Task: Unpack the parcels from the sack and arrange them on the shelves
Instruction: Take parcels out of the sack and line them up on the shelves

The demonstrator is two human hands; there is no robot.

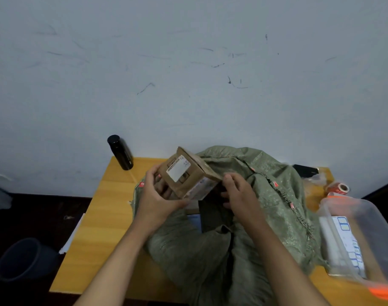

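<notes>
A green woven sack (266,195) lies slumped across the wooden table (104,217), its dark mouth facing me. Above the mouth, a small brown cardboard parcel (188,177) with a white label is tilted in the air. My left hand (160,195) grips the parcel's left and lower side, fingers curled round it. My right hand (237,191) is at the parcel's right corner, thumb touching it, fingers bent over the sack's opening. More parcels show dimly inside the sack. No shelves are in view.
A black bottle (120,152) stands at the table's far left corner. A clear plastic bin (365,235) with orange clips holds label sheets at right, a red tape roll (340,188) behind it. A dark bucket (23,259) sits on the floor at left. A scuffed wall is close behind.
</notes>
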